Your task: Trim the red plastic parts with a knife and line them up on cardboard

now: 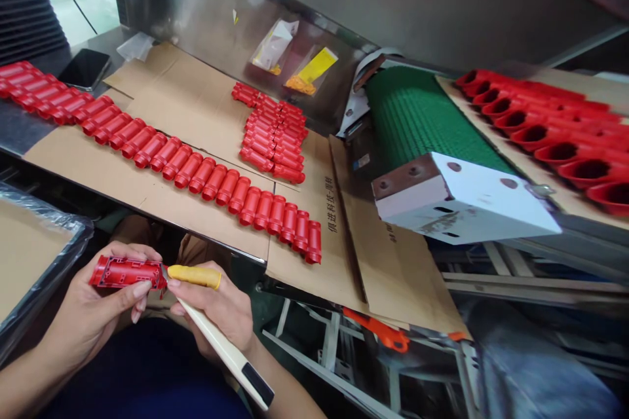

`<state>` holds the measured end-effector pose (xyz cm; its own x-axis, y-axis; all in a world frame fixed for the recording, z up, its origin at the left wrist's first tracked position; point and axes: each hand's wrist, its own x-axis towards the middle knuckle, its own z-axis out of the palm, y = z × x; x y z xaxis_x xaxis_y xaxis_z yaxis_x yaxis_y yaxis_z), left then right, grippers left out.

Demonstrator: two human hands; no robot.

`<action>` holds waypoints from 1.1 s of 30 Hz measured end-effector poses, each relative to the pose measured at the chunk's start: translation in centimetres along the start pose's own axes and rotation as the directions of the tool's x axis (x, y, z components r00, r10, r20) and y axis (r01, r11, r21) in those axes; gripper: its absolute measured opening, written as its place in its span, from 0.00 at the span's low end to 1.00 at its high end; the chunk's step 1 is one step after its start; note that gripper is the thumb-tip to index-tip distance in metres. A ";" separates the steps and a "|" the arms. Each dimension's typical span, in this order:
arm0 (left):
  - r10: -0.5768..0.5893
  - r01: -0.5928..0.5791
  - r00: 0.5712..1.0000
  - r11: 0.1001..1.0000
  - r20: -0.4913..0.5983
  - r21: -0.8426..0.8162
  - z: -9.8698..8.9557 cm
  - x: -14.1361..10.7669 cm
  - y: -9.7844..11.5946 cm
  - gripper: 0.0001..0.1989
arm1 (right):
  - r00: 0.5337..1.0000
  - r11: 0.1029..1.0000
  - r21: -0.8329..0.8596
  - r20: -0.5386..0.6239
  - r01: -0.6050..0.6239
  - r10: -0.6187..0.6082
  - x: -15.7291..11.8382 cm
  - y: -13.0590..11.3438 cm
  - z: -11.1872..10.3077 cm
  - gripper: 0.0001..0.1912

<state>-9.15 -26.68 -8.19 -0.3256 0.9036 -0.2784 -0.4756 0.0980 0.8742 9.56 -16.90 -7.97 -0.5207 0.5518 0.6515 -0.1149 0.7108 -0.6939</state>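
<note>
My left hand (93,301) is closed around a red plastic housing half (128,271), its ribbed open side facing up. In my right hand (221,308) is a slim tool with a long cream handle (219,344) and a dark end, probably a trimming knife. A yellow finger cot (194,276) covers one fingertip of that hand. The tool's narrow grey tip meets the right end of the housing; its exact shape is partly hidden by the fingers. Both hands are in front of the table edge, above my lap.
A long row of red housings (196,173) lies on the cardboard (162,85), with a stacked group (275,131) behind it. A phone (86,69) lies at the back left. To the right are a green conveyor belt (417,114) and more red parts (550,124). A plastic-lined box (29,249) stands left.
</note>
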 end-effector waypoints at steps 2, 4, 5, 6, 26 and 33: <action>0.009 -0.010 1.000 1.000 -0.020 -0.010 0.4 0.0 0.1 0.12 | 1.000 1.000 0.009 0.008 0.002 -0.002 0.1 0.0 0.0 0.19; 0.012 -0.014 0.997 0.999 -0.075 -0.030 0.9 -0.1 0.4 0.12 | 1.000 1.000 0.022 0.009 0.003 -0.003 0.2 -0.1 0.0 0.19; 0.009 -0.013 0.996 0.999 -0.093 -0.039 1.2 -0.2 0.5 0.13 | 1.000 1.000 0.026 0.009 0.005 -0.006 0.2 -0.1 0.0 0.19; 0.006 -0.011 0.994 0.999 -0.106 -0.045 1.4 -0.3 0.6 0.13 | 1.000 1.000 0.028 0.006 0.009 -0.010 0.2 -0.1 0.0 0.19; 0.044 -0.039 0.987 0.999 -0.153 0.033 1.6 -0.4 0.5 0.13 | 0.993 1.000 0.021 0.119 -0.004 0.002 0.5 0.5 -0.5 0.10; -0.151 0.145 0.986 0.986 -0.068 -0.082 1.0 0.7 0.4 0.16 | 0.973 0.997 0.079 0.229 0.013 -0.031 1.0 -0.9 -1.3 0.07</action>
<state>-8.77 -25.56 -7.64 -0.3051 0.8480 -0.4333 -0.5835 0.1931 0.7888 10.20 -16.43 -6.28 -0.6965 0.4152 0.5852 -0.1884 0.6811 -0.7075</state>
